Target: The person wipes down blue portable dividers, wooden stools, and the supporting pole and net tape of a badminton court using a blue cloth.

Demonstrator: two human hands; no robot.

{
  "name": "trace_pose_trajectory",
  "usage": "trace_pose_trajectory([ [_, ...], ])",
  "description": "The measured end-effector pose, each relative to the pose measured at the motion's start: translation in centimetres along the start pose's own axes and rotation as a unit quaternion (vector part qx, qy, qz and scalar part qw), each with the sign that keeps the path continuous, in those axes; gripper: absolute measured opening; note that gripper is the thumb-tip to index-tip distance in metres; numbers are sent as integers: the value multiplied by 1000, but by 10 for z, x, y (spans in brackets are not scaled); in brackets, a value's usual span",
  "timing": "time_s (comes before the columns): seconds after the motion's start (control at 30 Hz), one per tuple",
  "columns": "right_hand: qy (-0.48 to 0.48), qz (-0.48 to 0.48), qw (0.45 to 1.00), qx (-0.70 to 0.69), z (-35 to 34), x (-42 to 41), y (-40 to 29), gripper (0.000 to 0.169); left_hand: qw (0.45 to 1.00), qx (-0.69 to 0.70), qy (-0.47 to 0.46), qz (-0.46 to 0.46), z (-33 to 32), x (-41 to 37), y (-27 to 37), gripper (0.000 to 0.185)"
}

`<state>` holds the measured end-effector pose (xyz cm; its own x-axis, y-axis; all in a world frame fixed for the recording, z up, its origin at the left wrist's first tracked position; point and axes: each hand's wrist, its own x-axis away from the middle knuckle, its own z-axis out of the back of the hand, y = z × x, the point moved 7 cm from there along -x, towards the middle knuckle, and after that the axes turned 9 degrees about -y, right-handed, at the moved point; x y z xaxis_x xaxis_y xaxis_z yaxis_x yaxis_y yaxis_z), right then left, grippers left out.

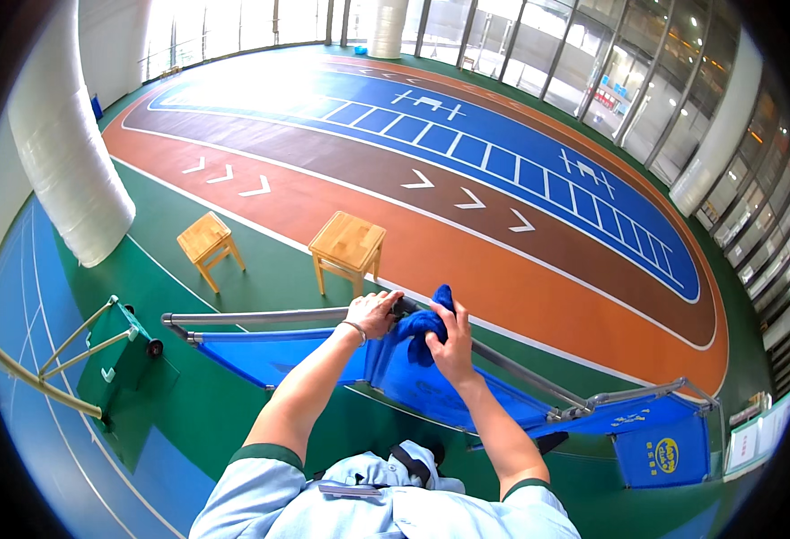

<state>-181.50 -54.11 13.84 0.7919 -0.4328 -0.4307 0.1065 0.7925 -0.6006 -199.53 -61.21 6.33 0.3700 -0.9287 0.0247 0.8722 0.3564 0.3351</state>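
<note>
A bunched blue cloth (428,330) hangs from my right hand (454,340), its fingers closed around one side of it. Just left of it, my left hand (373,315) rests over the grey top rail (260,316) of a low folding barrier, close to a joint between two sections. Blue fabric panels (422,391) hang below the rail. The cloth lies over the rail near that joint. The fingertips of my left hand are curled at the pipe and partly hidden.
Two wooden stools (347,240) (205,237) stand beyond the barrier. A green wheeled cart (118,350) is at the left, near a wrapped white column (75,148). The barrier continues to a blue panel (662,441) bearing writing. Past it lies a marked indoor track (341,162).
</note>
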Motion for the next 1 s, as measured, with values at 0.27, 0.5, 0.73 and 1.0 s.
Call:
trace_pose_trajectory([
  [0.27, -90, -25, 974, 205, 6, 20, 41, 51, 1000, -18, -9, -3, -1, -3, 6, 59],
  [0.5, -102, -112, 961, 231, 103, 89, 76, 47, 1000, -8, 4, -2, -2, 2, 4, 59],
  [0.73, -87, -171, 964, 182, 160, 133, 98, 45, 1000, -8, -9, 2, 3, -1, 11, 61],
  [1.0, -103, -67, 987, -100, 85, 43, 36, 43, 1000, -7, -1, -6, 14, 9, 14, 66],
])
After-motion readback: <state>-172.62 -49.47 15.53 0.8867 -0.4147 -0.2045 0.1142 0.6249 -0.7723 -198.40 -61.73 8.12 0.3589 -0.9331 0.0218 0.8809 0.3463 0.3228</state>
